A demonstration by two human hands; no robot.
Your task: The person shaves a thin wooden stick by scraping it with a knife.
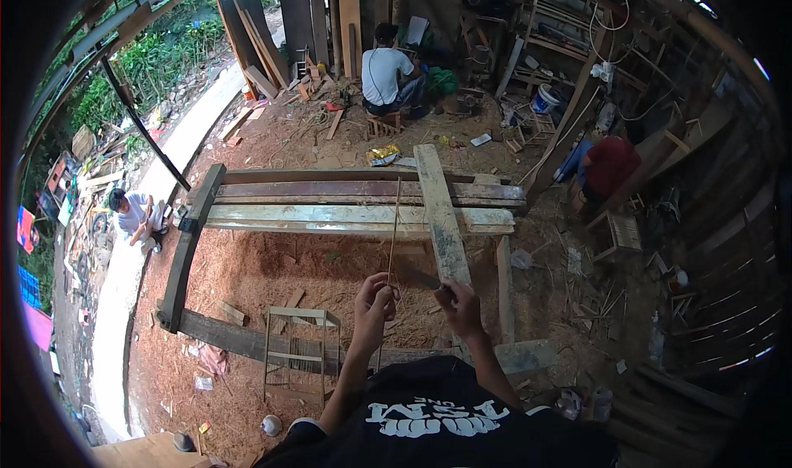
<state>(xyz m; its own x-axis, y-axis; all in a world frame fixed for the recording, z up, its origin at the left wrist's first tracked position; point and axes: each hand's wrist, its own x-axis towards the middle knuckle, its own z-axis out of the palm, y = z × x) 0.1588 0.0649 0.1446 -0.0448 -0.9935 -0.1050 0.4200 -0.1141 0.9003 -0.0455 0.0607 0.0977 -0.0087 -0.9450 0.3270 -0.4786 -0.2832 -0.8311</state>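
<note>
My left hand [374,311] is closed on a thin wooden strip [395,229] that stands out away from me, over the bench. My right hand [462,309] is closed around the handle of a knife [421,276]. The dark blade points left toward the strip and my left hand; whether it touches the strip I cannot tell. Beyond my right hand a worn plank [441,212] lies crosswise over the long boards of the bench [330,214].
A small slatted wooden frame [302,357] stands left of me on shavings. A dark beam [188,253] bounds the bench's left side. One person [384,76] sits at the back, another [136,219] at left, a third [609,167] at right. Scrap wood litters the ground.
</note>
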